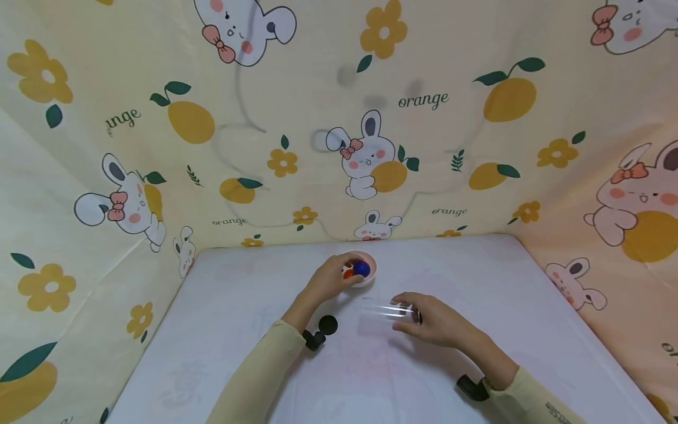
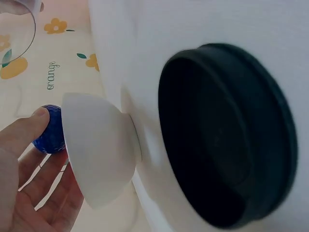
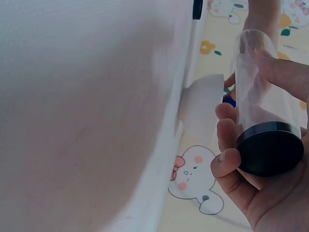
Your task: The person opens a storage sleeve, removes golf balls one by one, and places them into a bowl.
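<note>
My left hand [image 1: 329, 278] reaches over a small white bowl [image 1: 373, 272] and pinches a blue dimpled ball [image 1: 362, 269] at its rim. In the left wrist view the thumb presses on the blue ball [image 2: 49, 133], with the other fingers behind it. Something orange-red [image 1: 347, 273] shows inside the bowl, partly covered by the hand. My right hand [image 1: 436, 320] grips a clear tube [image 1: 378, 311], which lies sideways above the table with its mouth towards the left. A black cap [image 3: 270, 150] closes the tube's other end, in the palm.
A round black lid [image 1: 328, 325] lies on the white table [image 1: 222, 330] beside my left wrist, its hollow side visible in the left wrist view. A printed cloth [image 1: 296, 106] with rabbits and oranges rises behind the table and at both sides.
</note>
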The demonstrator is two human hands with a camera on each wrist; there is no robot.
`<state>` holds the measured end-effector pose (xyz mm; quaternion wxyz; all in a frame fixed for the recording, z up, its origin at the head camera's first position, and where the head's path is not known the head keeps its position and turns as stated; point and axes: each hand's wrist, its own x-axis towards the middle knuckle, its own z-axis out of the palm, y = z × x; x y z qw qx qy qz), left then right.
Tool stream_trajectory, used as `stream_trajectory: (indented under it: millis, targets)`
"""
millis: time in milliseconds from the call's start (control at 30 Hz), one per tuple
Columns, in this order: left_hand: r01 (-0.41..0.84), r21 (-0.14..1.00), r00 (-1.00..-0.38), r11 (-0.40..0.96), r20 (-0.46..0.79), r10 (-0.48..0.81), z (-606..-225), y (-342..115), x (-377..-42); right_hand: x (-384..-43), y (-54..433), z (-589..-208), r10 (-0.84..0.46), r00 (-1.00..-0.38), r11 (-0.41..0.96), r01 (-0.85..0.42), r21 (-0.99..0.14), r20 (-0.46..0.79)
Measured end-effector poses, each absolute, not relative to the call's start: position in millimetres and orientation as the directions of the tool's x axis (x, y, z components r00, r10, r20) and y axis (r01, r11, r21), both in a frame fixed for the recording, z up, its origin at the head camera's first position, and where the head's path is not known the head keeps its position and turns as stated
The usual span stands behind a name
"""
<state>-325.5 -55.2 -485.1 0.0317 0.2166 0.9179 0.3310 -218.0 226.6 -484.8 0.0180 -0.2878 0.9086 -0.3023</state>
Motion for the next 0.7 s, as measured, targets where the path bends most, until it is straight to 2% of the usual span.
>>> stream_trajectory:
  millis: [367, 700]
  targets:
    - [0.302, 0.684, -0.928, 0.665, 0.051, 0.369, -483, -70, -316, -218, 218, -484, -0.538, -0.835, 0.652, -0.500, -0.570, 0.117]
    - [0.366, 0.667, -0.908, 0.649, 0.104, 0.405, -483, -91, -304, -223, 217, -489, -0.536, -0.834, 0.650, -0.505, -0.568, 0.129]
